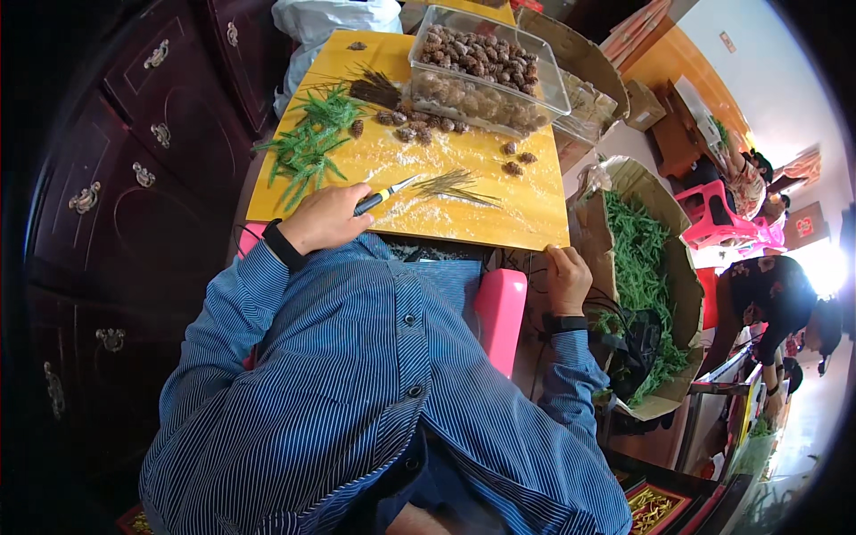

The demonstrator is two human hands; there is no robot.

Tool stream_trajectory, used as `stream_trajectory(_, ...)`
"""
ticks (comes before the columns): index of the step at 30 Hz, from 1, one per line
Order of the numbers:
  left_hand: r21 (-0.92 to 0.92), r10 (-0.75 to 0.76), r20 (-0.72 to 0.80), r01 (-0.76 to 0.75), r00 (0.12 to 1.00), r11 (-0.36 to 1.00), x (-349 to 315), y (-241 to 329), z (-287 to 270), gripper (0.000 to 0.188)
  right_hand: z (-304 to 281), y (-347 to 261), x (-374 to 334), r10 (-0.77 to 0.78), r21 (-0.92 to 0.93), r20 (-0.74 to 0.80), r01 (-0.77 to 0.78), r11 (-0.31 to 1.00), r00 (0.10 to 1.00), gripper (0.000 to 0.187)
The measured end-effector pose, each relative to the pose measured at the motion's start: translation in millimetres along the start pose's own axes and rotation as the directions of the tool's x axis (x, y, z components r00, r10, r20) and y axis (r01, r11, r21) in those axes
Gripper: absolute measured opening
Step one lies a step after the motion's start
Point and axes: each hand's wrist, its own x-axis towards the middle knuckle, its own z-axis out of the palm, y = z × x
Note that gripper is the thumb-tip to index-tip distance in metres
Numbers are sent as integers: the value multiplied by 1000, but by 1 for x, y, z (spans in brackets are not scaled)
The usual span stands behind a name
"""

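My left hand rests at the near edge of a yellow board, its fingers curled round the dark handle of a pointed tool. The tool has a yellow band and a slim silvery tip; whether it is a knife or pliers I cannot tell. Just past the tip lies a loose bunch of thin brown wire stems. At the board's near right corner my right hand is closed, and what its fingers pinch is hidden. Green artificial sprigs lie beyond my left hand.
A clear plastic bin of pine cones stands at the board's far side. Several loose cones and a darker stem bundle lie nearby. On the right is a cardboard box of greenery; dark drawers line the left. People work farther right.
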Motion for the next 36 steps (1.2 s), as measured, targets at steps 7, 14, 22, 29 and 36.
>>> stream_trajectory(7, 40, -45, -67, 47, 997, 998, 3, 1, 1, 42, 1, 8, -2, -44, 50, -17, 45, 998, 999, 3)
stream_trajectory(14, 223, -133, -135, 161, 982, 961, 8, 7, -3, 43, 2, 1, 4, -13, 26, -11, 13, 1000, 1000, 7)
stream_trajectory(22, 385, -114, -178, 176, 977, 906, 18, 7, 14, 45, -8, -54, 67, 23, 304, -28, -13, 953, 999, 5)
stream_trajectory(29, 315, 175, -388, -49, 905, 948, 15, 14, 11, 39, 34, -110, 114, -42, 703, 320, -208, 680, 946, 8)
stream_trajectory(36, 274, 432, -544, -334, 719, 902, 24, 26, 8, 18, 45, -143, 145, -316, 683, 310, 22, 730, 897, 9)
